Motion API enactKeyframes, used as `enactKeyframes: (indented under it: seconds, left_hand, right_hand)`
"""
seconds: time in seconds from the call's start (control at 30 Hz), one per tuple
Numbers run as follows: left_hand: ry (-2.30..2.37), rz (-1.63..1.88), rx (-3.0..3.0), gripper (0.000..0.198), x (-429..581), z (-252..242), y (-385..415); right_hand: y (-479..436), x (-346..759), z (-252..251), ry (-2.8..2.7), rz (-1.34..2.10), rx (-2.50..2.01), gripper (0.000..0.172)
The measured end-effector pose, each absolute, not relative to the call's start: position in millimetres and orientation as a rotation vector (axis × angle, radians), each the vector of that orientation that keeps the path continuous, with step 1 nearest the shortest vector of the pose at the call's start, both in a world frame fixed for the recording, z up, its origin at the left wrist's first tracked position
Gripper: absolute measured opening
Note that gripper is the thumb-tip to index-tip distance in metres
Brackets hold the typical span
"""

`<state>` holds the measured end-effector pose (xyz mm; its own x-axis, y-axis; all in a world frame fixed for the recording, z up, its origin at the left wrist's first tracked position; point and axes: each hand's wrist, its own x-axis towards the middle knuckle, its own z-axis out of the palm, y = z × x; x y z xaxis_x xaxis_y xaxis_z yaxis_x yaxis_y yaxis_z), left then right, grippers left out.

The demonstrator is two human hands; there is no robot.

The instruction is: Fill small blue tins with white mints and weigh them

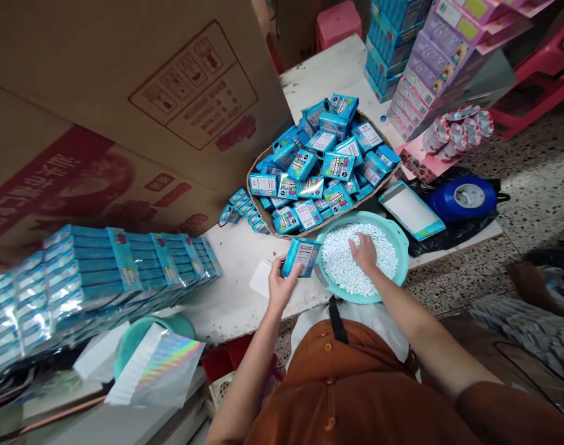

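My left hand [282,281] grips a small blue candy box [301,258] with a printed white panel, held just left of a turquoise basin [404,259]. White pellet candies [351,272] fill the basin in a broad layer. Over them, my right hand [365,252] touches the pellets, thumb apart from the fingers; the fingertips are partly hidden. Behind the basin, a cut-down cardboard carton [282,235] holds a heap of similar blue boxes [338,165].
Large cardboard cartons [124,123] wall off the left. Wrapped blue packs [96,266] are stacked at lower left, near another turquoise basin [124,349]. A blue tape roll [465,194] and an open display box [412,210] lie right. Purple boxes [442,52] stand behind.
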<state>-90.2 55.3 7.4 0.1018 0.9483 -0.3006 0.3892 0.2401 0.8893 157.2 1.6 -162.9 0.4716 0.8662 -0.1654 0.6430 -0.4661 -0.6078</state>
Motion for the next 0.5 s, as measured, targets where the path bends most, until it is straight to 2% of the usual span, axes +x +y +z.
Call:
enactKeyframes:
  seconds: [0.2,0.4,0.5]
  left_hand:
    - [1.391,0.706,1.05,0.046,-56,-15,24]
    - [1.453,0.643,0.934,0.042,-34,-24,21]
    - [1.477,0.686,0.92,0.044,-28,-25,22]
  right_hand:
    - [-5,162,-161,-1.172,1.084,-2.14,0.05]
    - [2,161,-145,-0.712,1.474,-2.026,0.057]
    - [6,158,-139,-0.469,1.567,-1.869,0.052]
